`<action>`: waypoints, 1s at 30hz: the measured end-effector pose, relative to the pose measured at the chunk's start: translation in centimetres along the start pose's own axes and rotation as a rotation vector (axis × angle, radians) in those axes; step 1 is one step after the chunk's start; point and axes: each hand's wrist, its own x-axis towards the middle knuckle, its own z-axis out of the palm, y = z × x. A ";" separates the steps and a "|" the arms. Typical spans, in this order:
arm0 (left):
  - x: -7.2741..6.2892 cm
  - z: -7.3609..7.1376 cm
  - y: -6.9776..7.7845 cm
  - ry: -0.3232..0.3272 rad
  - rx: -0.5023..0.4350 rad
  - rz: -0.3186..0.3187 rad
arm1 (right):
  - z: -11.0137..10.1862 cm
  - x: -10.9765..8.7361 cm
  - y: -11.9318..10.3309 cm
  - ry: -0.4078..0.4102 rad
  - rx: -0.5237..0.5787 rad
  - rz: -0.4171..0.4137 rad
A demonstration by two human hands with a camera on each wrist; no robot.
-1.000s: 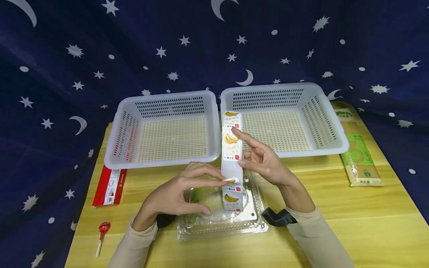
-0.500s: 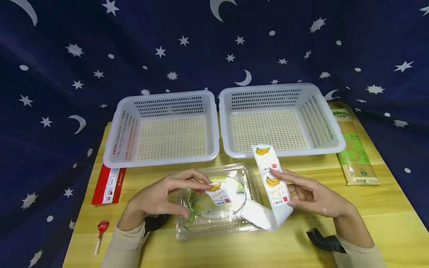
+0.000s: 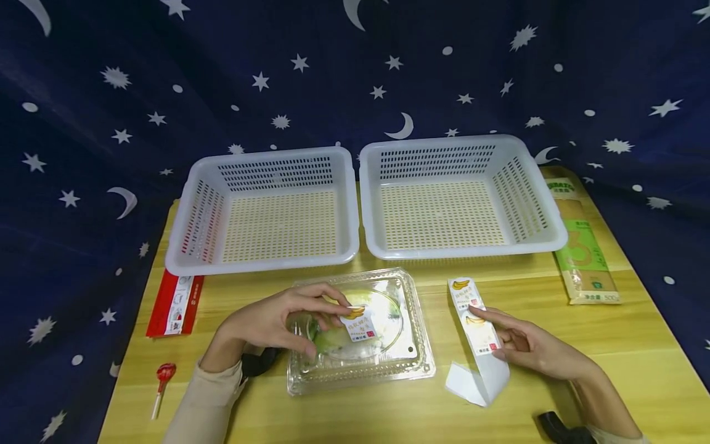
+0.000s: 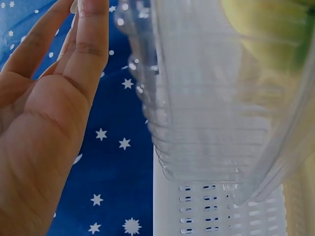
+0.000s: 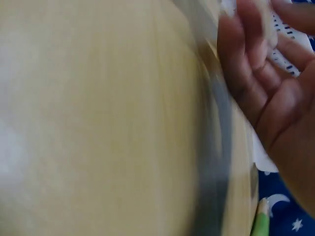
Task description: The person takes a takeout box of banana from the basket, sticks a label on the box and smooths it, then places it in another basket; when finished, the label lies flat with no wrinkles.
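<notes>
I see the left hand with fingers well parted from the thumb; their tips carry a label over the box, probably by its stickiness. Right hand's fingers pinch the strip sideways, perhaps leaving its print readable.

The long white paper label strip carried yellow bananas and red square marks. The dark blue cloth backdrop was patterned with white stars, dots and moons. The round lollipop was red.
</notes>
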 end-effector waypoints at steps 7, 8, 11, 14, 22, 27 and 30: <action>-0.1 -0.1 -0.3 -0.009 -0.005 -0.067 | 0.2 0.7 -0.1 0.097 -0.390 -0.015; -0.1 -0.1 -0.3 -0.010 -0.007 -0.074 | 0.2 0.8 -0.2 0.109 -0.435 -0.024; -0.2 -0.2 -0.4 -0.013 -0.009 -0.083 | 0.3 1.1 -0.3 0.152 -0.530 0.008; -0.3 -0.2 -0.5 -0.016 -0.011 -0.089 | 0.2 1.3 -0.5 0.187 -0.598 0.064; -0.3 -0.2 -0.4 -0.023 -0.010 -0.101 | 0.2 1.5 -1.4 0.211 -0.620 0.069; -0.2 -0.2 -0.4 -0.024 -0.007 -0.104 | -0.1 1.8 -2.6 0.238 -0.600 0.012; -0.2 -0.1 -0.4 -0.026 -0.009 -0.103 | -0.1 2.1 -2.9 0.240 -0.609 -0.013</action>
